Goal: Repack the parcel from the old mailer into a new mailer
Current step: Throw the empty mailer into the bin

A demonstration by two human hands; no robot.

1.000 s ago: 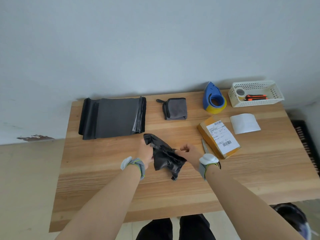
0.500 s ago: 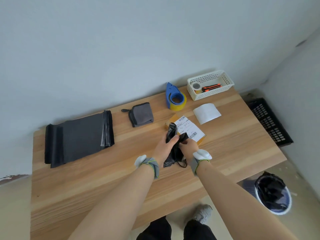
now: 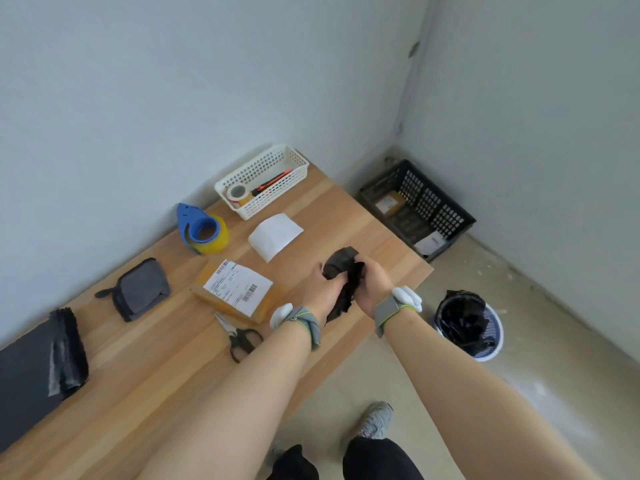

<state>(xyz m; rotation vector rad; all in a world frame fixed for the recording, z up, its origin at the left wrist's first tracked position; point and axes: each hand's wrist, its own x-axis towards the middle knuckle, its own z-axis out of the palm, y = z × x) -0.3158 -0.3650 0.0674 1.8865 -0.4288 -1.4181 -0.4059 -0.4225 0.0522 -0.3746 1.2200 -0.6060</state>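
Nearest, the left hand (image 3: 323, 292) and right hand (image 3: 372, 284) are close together over the right end of the worktop (image 3: 166, 358), both clenched on one crumpled black old mailer (image 3: 341, 271), wadded into a rough ball with a tail hanging down between the wrists. The one bin (image 3: 467, 327), lined in black, stands on the floor just right of the right hand and lower, so the right hand is the nearer; dropping the wad there looks like the likely next move. Just left of the hands lie one pair of scissors (image 3: 242, 336) and one brown labelled parcel (image 3: 239, 291), its long axis running left to right. The stack of new mailers (image 3: 38, 362) lies well apart at the far left. Beyond are one grey pouch (image 3: 140, 289), one white sheet (image 3: 275, 235), one tape dispenser (image 3: 202, 230), one white basket (image 3: 294, 159) and one black crate (image 3: 443, 209).
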